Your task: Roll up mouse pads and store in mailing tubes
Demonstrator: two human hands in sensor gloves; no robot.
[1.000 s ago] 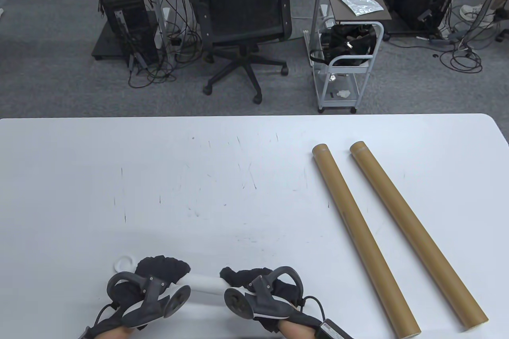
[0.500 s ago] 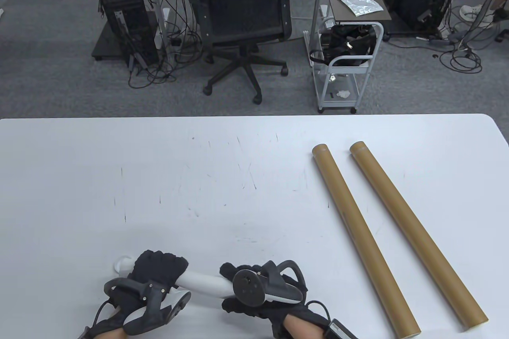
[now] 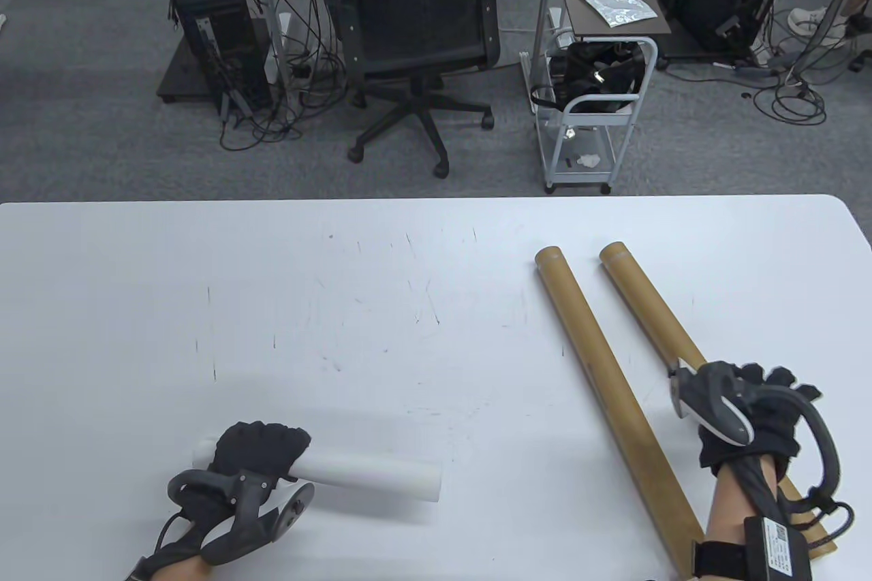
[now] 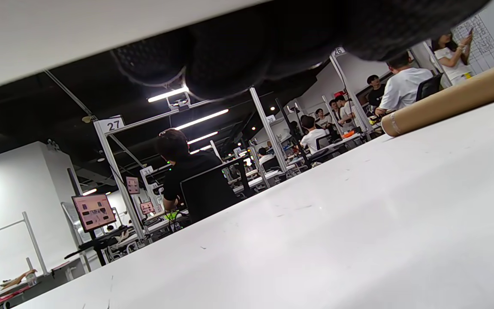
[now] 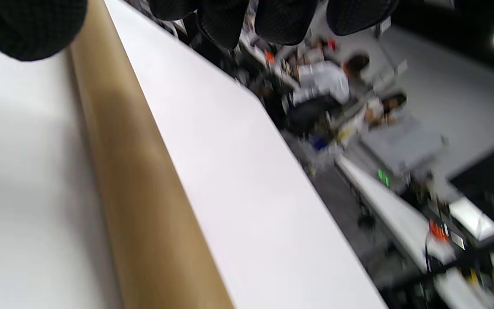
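A rolled white mouse pad (image 3: pixel 368 472) lies on the white table (image 3: pixel 340 308) at the front left. My left hand (image 3: pixel 262 445) grips its left part, fingers curled over the roll; in the left wrist view those fingers (image 4: pixel 230 64) wrap the white roll (image 4: pixel 58 34). Two long brown mailing tubes lie side by side at the right: the left tube (image 3: pixel 599 377) and the right tube (image 3: pixel 647 302). My right hand (image 3: pixel 770 397) hovers over the middle of the right tube with its fingers spread. In the blurred right wrist view the tube (image 5: pixel 135 193) runs between thumb and fingers (image 5: pixel 272 17).
Beyond the table's far edge stand a black office chair (image 3: pixel 419 16), a white cart (image 3: pixel 599 97) and computer towers with cables. The table's right edge runs close beside the right tube.
My right hand let go of the rolled pad and swung right to the right tube. The left hand kept its hold and the roll shifted slightly toward the table's middle.
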